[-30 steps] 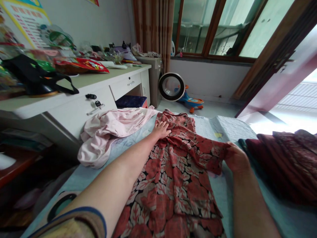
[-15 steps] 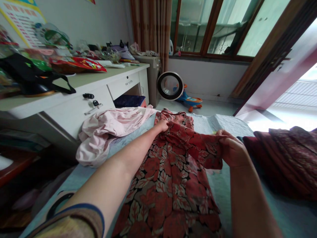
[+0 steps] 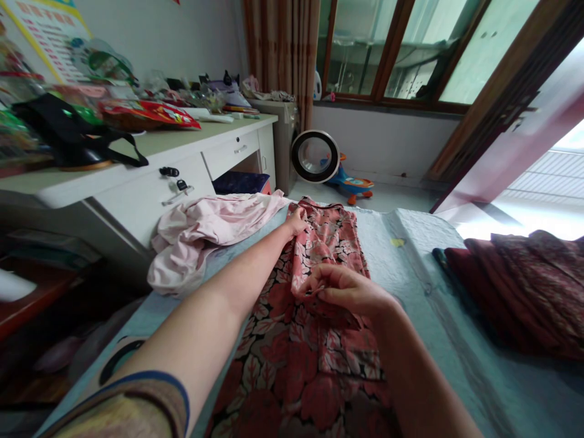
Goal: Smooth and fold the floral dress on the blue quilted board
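Observation:
A red floral shirt (image 3: 301, 359) with leaf patterns lies lengthwise on the pale blue bed cover (image 3: 424, 237). My left hand (image 3: 297, 220) pinches it at the far left, near the collar end. Lower down, my right hand (image 3: 344, 287) holds the end of a sleeve, which lies folded inward over the shirt's body. The fingers of both hands are closed on cloth. Part of the shirt's right side is hidden beneath my right forearm.
Pale pink cloth (image 3: 205, 231) lies crumpled on the left. At right sits a stack of folded dark red clothes (image 3: 515, 292). A cluttered white desk (image 3: 137, 188) borders the bed, and a washing machine with its round door (image 3: 314, 156) open stands beyond.
My right hand has moved left and toward me, bringing the sleeve from out at the right across the shirt's body. My left hand has shifted slightly up toward the collar.

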Available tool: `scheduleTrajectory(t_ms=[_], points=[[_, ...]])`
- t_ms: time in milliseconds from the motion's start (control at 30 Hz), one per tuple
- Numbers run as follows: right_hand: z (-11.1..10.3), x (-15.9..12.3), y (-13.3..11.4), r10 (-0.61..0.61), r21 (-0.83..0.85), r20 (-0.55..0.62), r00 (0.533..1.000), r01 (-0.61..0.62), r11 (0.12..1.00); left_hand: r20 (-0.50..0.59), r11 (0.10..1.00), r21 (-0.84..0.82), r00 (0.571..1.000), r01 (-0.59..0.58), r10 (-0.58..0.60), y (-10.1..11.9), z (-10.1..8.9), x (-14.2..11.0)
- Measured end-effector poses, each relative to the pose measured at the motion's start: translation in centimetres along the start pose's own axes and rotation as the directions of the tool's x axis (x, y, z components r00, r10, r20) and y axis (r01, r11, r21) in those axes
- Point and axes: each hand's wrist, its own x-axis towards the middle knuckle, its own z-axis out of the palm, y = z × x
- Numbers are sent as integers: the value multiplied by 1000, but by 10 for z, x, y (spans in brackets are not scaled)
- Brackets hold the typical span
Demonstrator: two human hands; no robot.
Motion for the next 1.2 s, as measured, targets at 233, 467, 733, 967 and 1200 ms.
scheduleTrajectory(t_ms=[233,467,733,967,1200], points=[[25,18,7,28,-170,111,993,-9,985,33,997,-71,999,-36,39,-5,-14,-5],[37,25,19,97,-234,135,986,-64,970,1,993,-112,999,-34,35,-18,-22,-9],[19,17,22,166,-72,163,973,-156,985,-10,990,-139,999,-36,35,-36,-18,-6],[-54,11,62,-74,-275,-793,604,-246,930,-15,983,-175,998,-58,56,-41,-17,-9],[-53,15,91,-89,-430,-805,587,-473,769,-4,976,-214,999,-44,44,-39,-19,-15]])
